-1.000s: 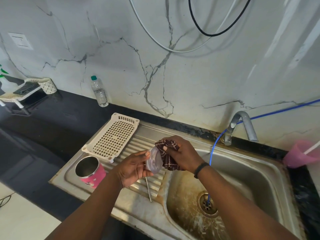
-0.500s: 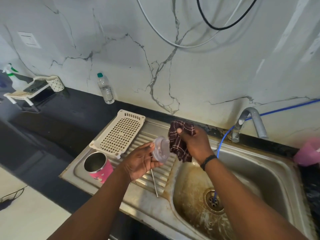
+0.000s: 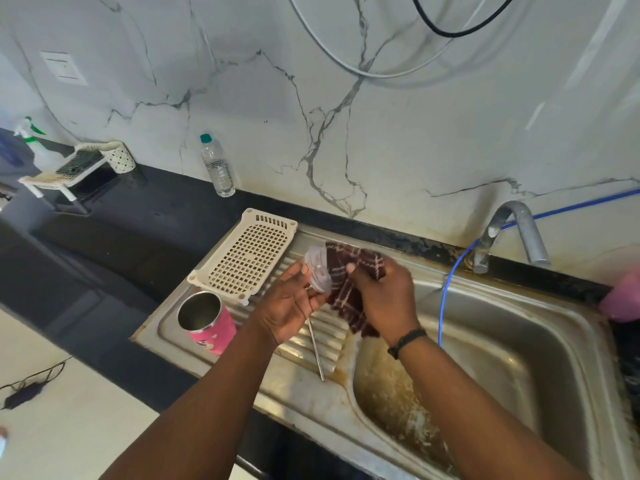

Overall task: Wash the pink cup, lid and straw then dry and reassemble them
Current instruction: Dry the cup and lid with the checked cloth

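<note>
My left hand (image 3: pixel 289 304) holds the clear plastic lid (image 3: pixel 318 270) on edge above the ribbed drainboard. Right beside it, my right hand (image 3: pixel 384 299) grips a dark maroon checked cloth (image 3: pixel 349 289) and presses it against the lid. The pink cup (image 3: pixel 207 322) with a steel inside stands upright on the drainboard to the left of my hands. A thin metal straw (image 3: pixel 316 351) lies flat on the drainboard below my left hand, partly hidden by it.
A cream perforated tray (image 3: pixel 247 258) lies on the drainboard behind the cup. The stained sink basin (image 3: pixel 485 375) is to the right, with a tap (image 3: pixel 512 233) and a blue hose (image 3: pixel 446 299). A water bottle (image 3: pixel 216 166) stands by the wall; a pink mug (image 3: pixel 621 299) sits far right.
Both hands with the lid and cloth have shifted slightly up and away over the drainboard. The cloth has spread wider across the lid. The camera has tilted down and left.
</note>
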